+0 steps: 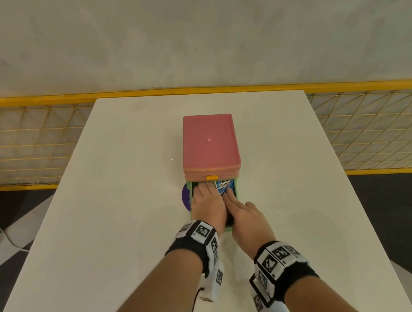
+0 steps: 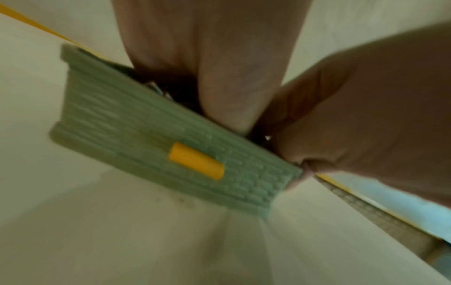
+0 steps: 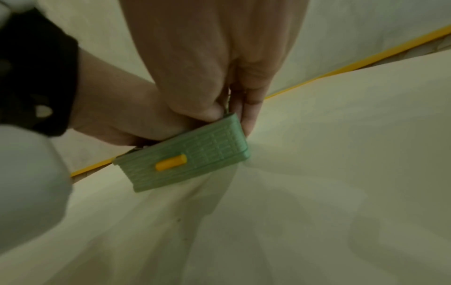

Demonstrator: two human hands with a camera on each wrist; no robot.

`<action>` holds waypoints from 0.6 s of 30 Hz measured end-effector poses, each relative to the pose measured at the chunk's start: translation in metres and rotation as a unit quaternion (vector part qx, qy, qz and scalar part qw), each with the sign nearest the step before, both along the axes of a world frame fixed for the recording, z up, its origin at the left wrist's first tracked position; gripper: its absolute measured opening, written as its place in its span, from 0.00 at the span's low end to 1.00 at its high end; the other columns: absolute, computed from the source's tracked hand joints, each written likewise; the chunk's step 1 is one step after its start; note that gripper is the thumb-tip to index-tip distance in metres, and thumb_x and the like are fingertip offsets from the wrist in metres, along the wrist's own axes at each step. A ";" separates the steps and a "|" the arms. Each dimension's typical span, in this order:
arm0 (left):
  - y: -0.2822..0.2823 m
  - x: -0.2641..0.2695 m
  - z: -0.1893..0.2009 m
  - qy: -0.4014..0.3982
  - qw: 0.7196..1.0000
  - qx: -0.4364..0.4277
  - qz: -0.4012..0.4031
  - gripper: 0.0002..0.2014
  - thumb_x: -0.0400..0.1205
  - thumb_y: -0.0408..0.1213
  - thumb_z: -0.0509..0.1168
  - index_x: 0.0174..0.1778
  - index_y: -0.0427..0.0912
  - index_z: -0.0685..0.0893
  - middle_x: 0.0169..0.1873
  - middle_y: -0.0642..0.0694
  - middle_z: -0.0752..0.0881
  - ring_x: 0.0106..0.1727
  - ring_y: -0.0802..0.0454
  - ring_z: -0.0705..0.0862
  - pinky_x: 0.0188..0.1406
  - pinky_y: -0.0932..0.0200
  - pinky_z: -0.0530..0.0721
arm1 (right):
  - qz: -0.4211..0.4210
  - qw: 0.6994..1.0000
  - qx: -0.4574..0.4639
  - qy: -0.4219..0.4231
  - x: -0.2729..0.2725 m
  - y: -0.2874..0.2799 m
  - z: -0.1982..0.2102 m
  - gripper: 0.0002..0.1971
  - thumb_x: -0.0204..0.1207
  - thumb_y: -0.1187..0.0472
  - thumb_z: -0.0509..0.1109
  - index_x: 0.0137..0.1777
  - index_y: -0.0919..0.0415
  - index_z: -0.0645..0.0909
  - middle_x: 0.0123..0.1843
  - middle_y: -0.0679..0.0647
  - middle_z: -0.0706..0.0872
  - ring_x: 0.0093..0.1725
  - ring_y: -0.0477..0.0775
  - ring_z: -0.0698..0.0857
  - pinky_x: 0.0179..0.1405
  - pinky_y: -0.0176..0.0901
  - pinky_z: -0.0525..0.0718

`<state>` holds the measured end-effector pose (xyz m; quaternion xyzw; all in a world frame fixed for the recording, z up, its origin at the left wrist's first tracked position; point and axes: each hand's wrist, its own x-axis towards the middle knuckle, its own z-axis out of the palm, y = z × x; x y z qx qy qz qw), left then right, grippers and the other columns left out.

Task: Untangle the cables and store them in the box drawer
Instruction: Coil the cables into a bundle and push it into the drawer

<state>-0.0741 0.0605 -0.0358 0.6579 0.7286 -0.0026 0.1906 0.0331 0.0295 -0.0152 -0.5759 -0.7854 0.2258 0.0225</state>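
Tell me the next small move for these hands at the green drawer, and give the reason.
Probably press the cables flat, then draw both hands back to the drawer's front. The drawer is pulled out of the pink box, the left hand and right hand lie over it, and cables show at the opening; they could catch on closing.

Left wrist band [image 1: 192, 240]: black fabric carrying white blocks printed with black square markers; thin black cable trails below. Right wrist band [image 1: 284, 268]: same black fabric, marker blocks, black cable. Forearms bare, unsleeved.

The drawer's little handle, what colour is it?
Yellow. The handle sits on the green drawer front, clearest in the left wrist view.
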 end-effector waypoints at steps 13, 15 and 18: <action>-0.055 -0.053 -0.022 -0.011 0.960 0.161 -0.229 0.31 0.89 0.53 0.41 0.82 0.37 0.64 0.82 0.42 0.65 0.83 0.46 0.63 0.81 0.43 0.55 | 0.004 1.000 0.010 -0.001 -0.001 0.003 -0.010 0.35 0.76 0.72 0.57 0.83 0.58 0.54 0.85 0.54 0.58 0.62 0.60 0.75 0.66 0.44 0.74; -0.059 -0.048 -0.026 -0.009 0.960 0.164 -0.226 0.31 0.87 0.52 0.47 0.82 0.35 0.63 0.82 0.39 0.64 0.83 0.44 0.61 0.80 0.45 0.52 | -0.022 0.996 0.087 0.021 0.000 -0.001 -0.013 0.32 0.73 0.72 0.62 0.79 0.60 0.65 0.79 0.56 0.73 0.63 0.62 0.77 0.66 0.50 0.79; -0.061 -0.042 -0.026 -0.023 0.962 0.154 -0.225 0.32 0.86 0.49 0.49 0.83 0.34 0.60 0.83 0.37 0.61 0.85 0.42 0.57 0.83 0.46 0.51 | 0.011 0.989 0.134 0.068 -0.002 -0.004 -0.014 0.34 0.71 0.77 0.63 0.79 0.64 0.65 0.79 0.60 0.72 0.79 0.61 0.70 0.81 0.52 0.64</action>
